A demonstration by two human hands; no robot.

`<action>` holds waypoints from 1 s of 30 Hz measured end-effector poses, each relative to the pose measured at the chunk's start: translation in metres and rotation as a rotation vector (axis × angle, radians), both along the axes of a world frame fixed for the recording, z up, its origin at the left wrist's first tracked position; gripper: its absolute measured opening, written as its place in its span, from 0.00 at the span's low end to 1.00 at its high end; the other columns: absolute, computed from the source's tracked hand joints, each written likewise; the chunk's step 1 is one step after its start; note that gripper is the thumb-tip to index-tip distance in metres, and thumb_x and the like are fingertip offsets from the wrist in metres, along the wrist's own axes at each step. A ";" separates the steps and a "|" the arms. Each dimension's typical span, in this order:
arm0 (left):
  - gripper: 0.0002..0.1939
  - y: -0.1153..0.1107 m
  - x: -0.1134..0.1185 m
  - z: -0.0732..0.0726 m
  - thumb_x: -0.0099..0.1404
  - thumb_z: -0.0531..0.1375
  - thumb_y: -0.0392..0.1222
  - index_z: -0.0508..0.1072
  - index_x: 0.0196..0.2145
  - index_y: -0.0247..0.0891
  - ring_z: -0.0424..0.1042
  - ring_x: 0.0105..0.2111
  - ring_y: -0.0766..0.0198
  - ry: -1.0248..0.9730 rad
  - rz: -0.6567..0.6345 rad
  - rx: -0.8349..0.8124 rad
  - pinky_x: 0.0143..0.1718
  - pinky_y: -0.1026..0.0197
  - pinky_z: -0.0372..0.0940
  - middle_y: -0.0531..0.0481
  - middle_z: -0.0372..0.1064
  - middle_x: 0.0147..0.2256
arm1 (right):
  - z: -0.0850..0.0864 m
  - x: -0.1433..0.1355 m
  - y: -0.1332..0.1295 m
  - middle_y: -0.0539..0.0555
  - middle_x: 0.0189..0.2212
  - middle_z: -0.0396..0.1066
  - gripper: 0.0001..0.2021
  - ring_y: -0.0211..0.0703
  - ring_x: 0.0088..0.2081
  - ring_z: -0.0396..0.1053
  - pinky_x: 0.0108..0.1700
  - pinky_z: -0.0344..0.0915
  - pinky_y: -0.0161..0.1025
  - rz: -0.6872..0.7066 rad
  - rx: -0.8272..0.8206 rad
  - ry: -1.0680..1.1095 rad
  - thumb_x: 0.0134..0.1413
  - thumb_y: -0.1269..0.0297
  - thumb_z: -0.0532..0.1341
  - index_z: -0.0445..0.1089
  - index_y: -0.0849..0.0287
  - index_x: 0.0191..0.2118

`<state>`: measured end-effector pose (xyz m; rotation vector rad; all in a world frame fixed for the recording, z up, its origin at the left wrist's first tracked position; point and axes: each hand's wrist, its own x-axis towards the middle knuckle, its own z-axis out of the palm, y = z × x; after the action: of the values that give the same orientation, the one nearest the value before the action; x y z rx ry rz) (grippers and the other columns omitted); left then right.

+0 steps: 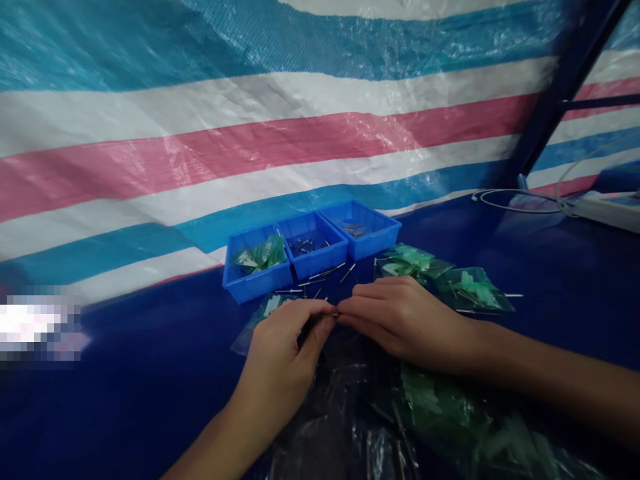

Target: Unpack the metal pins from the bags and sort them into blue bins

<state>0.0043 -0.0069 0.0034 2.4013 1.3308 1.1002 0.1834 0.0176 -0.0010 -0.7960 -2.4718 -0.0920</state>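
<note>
My left hand and my right hand meet at the fingertips in the middle of the view. Both are closed in a pinch on a small metal piece, mostly covered by the fingers, so its exact kind is hidden. Just beyond them, several thin metal rods lie loose on the dark blue table. A clear bag with pale pieces sits partly behind my left hand. Beyond my right hand lie bags with green and white contents.
Three joined blue bins stand at the back: the left bin holds green bags, the middle bin metal pieces, the right bin small pieces. Dark plastic bags and green-filled bags lie in front. A white cable runs at right.
</note>
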 end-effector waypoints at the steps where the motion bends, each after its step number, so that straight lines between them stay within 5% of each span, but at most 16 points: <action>1: 0.06 0.000 0.000 0.000 0.60 0.56 0.35 0.73 0.33 0.39 0.73 0.29 0.65 0.000 0.005 -0.009 0.32 0.63 0.67 0.53 0.75 0.30 | 0.000 0.000 0.000 0.52 0.22 0.69 0.13 0.36 0.22 0.63 0.25 0.50 0.35 -0.002 -0.005 0.002 0.60 0.68 0.51 0.72 0.63 0.32; 8: 0.07 -0.003 0.001 0.004 0.62 0.54 0.40 0.72 0.31 0.39 0.72 0.27 0.63 -0.002 0.132 -0.079 0.29 0.62 0.65 0.53 0.74 0.27 | 0.004 0.001 -0.001 0.53 0.26 0.71 0.13 0.40 0.27 0.67 0.27 0.54 0.36 -0.026 -0.058 0.039 0.60 0.68 0.50 0.71 0.62 0.36; 14: 0.12 -0.004 0.001 0.008 0.64 0.52 0.43 0.71 0.27 0.39 0.68 0.24 0.65 -0.013 0.157 -0.136 0.26 0.64 0.61 0.54 0.70 0.23 | 0.006 0.003 0.000 0.53 0.27 0.71 0.11 0.39 0.27 0.67 0.29 0.56 0.35 -0.017 -0.072 0.131 0.61 0.67 0.50 0.69 0.63 0.35; 30: 0.06 -0.001 -0.001 0.001 0.63 0.53 0.37 0.71 0.34 0.41 0.71 0.30 0.64 -0.161 0.161 -0.200 0.31 0.63 0.64 0.54 0.72 0.30 | 0.006 0.004 0.002 0.53 0.26 0.72 0.12 0.39 0.27 0.68 0.28 0.57 0.35 -0.080 -0.059 0.138 0.60 0.68 0.50 0.69 0.62 0.34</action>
<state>0.0031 -0.0075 0.0044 2.0496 1.5203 1.1140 0.1876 0.0198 0.0053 -0.8955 -2.3225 0.0067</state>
